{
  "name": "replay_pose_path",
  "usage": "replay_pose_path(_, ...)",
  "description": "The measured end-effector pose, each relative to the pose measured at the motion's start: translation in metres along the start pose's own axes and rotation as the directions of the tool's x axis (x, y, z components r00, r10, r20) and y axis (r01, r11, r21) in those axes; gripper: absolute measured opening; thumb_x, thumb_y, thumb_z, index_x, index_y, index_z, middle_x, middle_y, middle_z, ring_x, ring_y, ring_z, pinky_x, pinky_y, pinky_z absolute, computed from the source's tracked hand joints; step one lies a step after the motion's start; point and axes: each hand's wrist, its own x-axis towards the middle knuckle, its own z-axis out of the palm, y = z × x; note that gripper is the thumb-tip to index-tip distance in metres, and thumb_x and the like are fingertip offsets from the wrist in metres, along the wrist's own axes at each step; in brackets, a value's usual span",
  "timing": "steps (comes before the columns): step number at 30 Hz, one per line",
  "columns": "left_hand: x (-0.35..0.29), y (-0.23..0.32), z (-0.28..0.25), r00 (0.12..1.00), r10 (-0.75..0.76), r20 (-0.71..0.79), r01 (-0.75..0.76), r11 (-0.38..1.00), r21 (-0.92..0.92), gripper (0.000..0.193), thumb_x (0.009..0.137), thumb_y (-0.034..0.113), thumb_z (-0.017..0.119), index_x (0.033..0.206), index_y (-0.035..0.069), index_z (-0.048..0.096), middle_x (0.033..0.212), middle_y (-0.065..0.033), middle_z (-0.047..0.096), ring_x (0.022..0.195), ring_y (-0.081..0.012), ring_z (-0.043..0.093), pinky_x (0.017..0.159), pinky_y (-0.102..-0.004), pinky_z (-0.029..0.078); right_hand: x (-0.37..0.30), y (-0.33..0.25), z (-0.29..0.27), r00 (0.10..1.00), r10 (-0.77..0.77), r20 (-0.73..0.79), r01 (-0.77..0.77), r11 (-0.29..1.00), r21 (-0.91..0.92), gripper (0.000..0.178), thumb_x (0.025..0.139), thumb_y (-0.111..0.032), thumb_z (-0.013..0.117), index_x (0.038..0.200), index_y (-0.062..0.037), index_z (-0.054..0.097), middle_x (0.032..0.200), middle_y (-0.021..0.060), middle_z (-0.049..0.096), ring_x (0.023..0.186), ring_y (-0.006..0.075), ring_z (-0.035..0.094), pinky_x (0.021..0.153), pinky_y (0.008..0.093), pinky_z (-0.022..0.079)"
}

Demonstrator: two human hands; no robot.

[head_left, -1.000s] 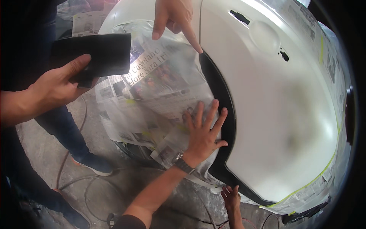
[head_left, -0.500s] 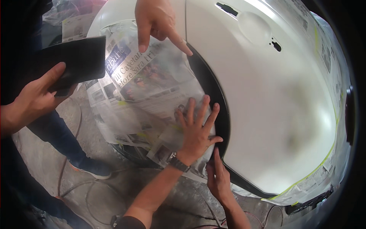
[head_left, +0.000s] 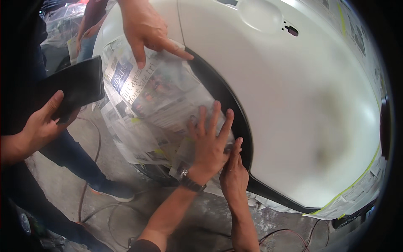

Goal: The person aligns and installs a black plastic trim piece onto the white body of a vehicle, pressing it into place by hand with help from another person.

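My left hand [head_left: 210, 147], a watch [head_left: 192, 180] on its wrist, lies with spread fingers on the newspaper and clear plastic masking [head_left: 163, 107] that covers the wheel opening. Its fingertips are close to the black wheel-arch trim [head_left: 224, 90] of a white car body panel [head_left: 289, 105]. Just right of it, my right hand [head_left: 234, 174] points upward with stretched fingers at the masking's edge along the trim; part of its fingers is hidden. Neither hand holds anything that I can see. Another person's hand [head_left: 149, 31] points a finger at the upper end of the trim.
At the left, another person's hand [head_left: 44, 122] holds a flat black case [head_left: 75, 84]. That person's leg and shoe [head_left: 111, 190] stand on the concrete floor. Hoses [head_left: 98, 145] trail across it. Taped newspaper [head_left: 357, 189] borders the panel at right. Someone else stands at the upper left.
My right hand has slid upward along the trim, nearer my left hand. My left hand stays spread on the masking. The view has shifted, and another person has come into sight at the upper left.
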Motion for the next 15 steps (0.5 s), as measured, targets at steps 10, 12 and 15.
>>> replay_pose_path(10,0.051,-0.018,-0.064,0.993,0.042,-0.112,-0.025,0.989,0.143,0.063,0.092,0.014,0.065,0.151,0.004,0.044,0.107,-0.0128,0.065,0.103,-0.0312,0.059,0.093,-0.0494,0.043,-0.003,-0.008,0.003,0.995,0.093,0.034,-0.094,0.995,0.031,0.098,0.082,0.007,0.054,0.161,-0.0033,-0.004,0.119,0.0284,0.064,0.071,0.0418,0.069,0.053,0.0464,0.053)
replay_pose_path(12,0.077,-0.020,-0.080,0.995,0.042,-0.086,-0.028,0.987,0.155,0.060,0.094,0.011,0.061,0.151,0.001,0.043,0.090,-0.0142,0.067,0.087,-0.0320,0.065,0.085,-0.0479,0.046,-0.003,-0.009,0.004,0.996,0.078,0.044,-0.081,0.996,0.049,0.100,0.080,0.008,0.054,0.160,-0.0025,-0.005,0.116,0.0275,0.065,0.069,0.0406,0.068,0.052,0.0456,0.053)
replay_pose_path(15,0.101,-0.015,-0.093,0.996,0.074,-0.041,-0.064,0.978,0.200,0.058,0.097,0.011,0.055,0.150,-0.005,0.038,0.068,-0.0238,0.064,0.067,-0.0441,0.065,0.071,-0.0503,0.051,-0.004,-0.006,0.002,0.998,0.064,0.029,-0.065,0.996,0.063,0.101,0.079,0.008,0.055,0.160,-0.0015,-0.004,0.110,0.0259,0.066,0.066,0.0389,0.067,0.050,0.0446,0.052)
